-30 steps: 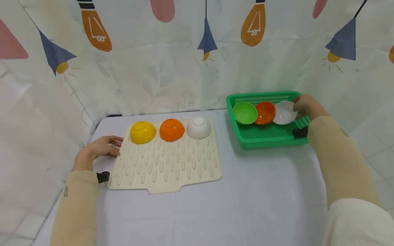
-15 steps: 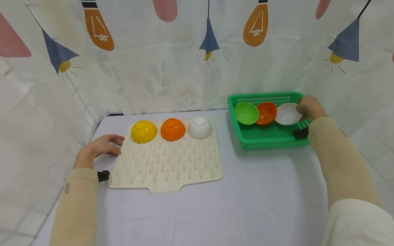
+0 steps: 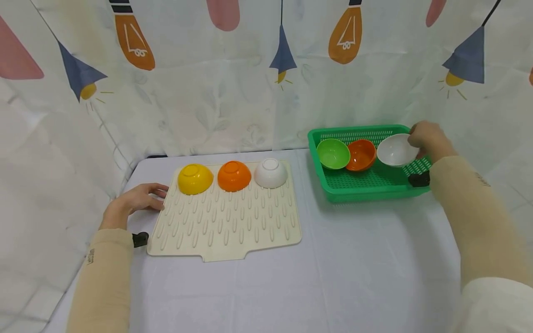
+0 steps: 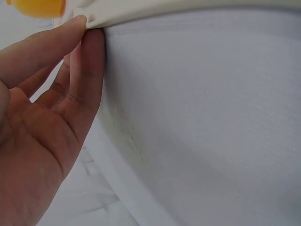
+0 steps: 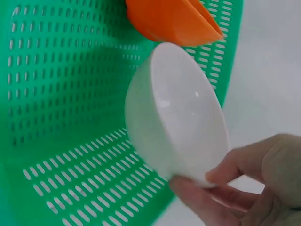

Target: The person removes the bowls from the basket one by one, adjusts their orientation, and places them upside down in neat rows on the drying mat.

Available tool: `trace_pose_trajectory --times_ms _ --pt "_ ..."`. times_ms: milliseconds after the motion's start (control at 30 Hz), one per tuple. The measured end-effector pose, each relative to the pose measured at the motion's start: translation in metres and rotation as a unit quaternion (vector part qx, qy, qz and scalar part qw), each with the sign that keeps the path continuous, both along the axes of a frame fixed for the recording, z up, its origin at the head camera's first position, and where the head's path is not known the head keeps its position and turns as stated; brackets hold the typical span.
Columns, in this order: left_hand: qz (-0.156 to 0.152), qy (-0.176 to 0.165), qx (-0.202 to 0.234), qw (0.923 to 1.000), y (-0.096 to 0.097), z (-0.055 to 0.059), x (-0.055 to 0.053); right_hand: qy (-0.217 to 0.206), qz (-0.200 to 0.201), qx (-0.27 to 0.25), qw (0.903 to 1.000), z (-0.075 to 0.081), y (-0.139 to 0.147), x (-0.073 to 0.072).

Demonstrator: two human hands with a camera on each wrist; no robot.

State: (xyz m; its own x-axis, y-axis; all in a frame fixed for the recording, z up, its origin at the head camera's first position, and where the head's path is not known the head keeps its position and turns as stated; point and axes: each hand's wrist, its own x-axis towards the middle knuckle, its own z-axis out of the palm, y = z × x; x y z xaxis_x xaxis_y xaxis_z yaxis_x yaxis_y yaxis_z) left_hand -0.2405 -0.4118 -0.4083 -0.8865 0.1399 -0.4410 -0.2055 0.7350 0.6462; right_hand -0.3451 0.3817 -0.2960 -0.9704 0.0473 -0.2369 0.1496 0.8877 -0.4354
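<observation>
My right hand (image 3: 431, 139) pinches the rim of a white bowl (image 3: 396, 151) between thumb and fingers, as the right wrist view also shows. The bowl is tilted, mouth up, above the right part of the green basket (image 3: 358, 196). An orange bowl (image 3: 361, 155) and a green bowl (image 3: 333, 154) sit in the basket to its left. With thumb and fingertips my left hand (image 4: 51, 94) pinches the left edge of the cream drying mat (image 3: 233, 231). Upside down along the mat's far edge stand a yellow bowl (image 3: 195, 179), another orange bowl (image 3: 234, 176) and another white bowl (image 3: 270, 173).
A white cloth covers the table (image 3: 283, 296). Behind it hangs a patterned curtain (image 3: 241, 92), close to the basket's far side. The basket stands to the right of the mat, with a strip of table between them.
My right hand has taken hold of the white bowl's rim, lifted it a little and moved it right, away from the orange bowl. The left hand stays at the mat.
</observation>
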Motion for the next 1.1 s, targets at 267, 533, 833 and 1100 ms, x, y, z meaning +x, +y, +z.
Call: trace_pose_trajectory --times_ms 267,533,833,1100 --pt "0.001 0.004 -0.001 1.0000 0.001 0.001 0.002 -0.025 -0.005 -0.104 0.9943 0.016 0.006 0.007" --pt "0.001 0.006 0.001 1.0000 0.002 0.001 0.004 -0.045 0.003 -0.192 0.9804 0.024 -0.005 0.013" --pt "0.004 0.007 0.003 1.0000 0.004 0.002 0.005 -0.052 0.050 -0.236 0.9690 0.027 -0.043 0.022" --pt "0.007 0.007 0.000 1.0000 0.005 0.003 0.006 -0.076 0.065 -0.282 0.9542 0.027 -0.083 0.027"
